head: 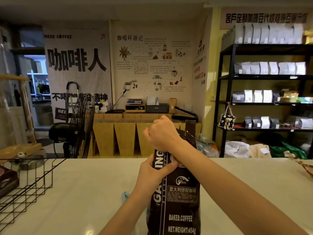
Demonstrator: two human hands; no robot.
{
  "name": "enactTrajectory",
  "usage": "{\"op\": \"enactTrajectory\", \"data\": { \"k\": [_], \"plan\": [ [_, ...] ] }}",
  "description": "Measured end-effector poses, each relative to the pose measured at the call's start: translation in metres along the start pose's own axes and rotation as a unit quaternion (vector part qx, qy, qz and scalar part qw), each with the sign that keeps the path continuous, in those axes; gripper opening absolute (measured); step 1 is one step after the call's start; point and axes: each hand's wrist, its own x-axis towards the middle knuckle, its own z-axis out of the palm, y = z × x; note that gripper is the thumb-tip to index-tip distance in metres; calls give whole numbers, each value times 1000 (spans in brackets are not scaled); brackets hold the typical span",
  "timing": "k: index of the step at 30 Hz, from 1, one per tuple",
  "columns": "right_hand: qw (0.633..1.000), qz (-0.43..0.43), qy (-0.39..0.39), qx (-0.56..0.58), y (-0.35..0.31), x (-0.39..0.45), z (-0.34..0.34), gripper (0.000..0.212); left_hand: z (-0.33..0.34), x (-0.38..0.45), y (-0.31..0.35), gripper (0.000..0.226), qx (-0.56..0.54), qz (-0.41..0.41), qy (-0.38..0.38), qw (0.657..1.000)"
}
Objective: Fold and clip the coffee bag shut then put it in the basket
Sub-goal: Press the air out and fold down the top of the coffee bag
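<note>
A tall dark brown coffee bag [179, 197] with white lettering stands upright on the white counter, near the front centre. My left hand [152, 168] grips its left edge at mid height, thumb across the front. My right hand [160, 133] is closed over the bag's top, pressing it down and leftward; one corner of the top [190, 131] sticks up beside my wrist. A pale blue object [125, 197], partly hidden behind my left forearm, lies on the counter. The black wire basket [32, 182] stands at the left edge of the counter.
A dark packet [6, 180] lies inside the wire basket. A woven item [304, 167] pokes in at the counter's right edge. Behind the counter are a black fan [76, 126], wooden cabinets and black shelving [264, 102] full of bags.
</note>
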Motion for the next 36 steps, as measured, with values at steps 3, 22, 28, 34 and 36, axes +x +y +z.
{"op": "enactTrajectory", "data": {
  "k": [3,22,28,34,36],
  "plan": [
    [1000,-2,9,5,5,-1,-3,51,1,0,4,19,-36,-20,-7,999],
    [541,426,41,724,10,-119,21,43,-5,22,11,21,-72,-41,-8,997],
    [525,417,66,739,9,-119,23,13,-4,28,9,21,-106,-56,7,993],
    [520,399,74,751,10,-117,25,14,-6,30,3,37,-159,-79,-5,984],
    [530,389,81,749,9,-117,26,15,-7,28,2,38,-166,-80,-9,983]
  ]
}}
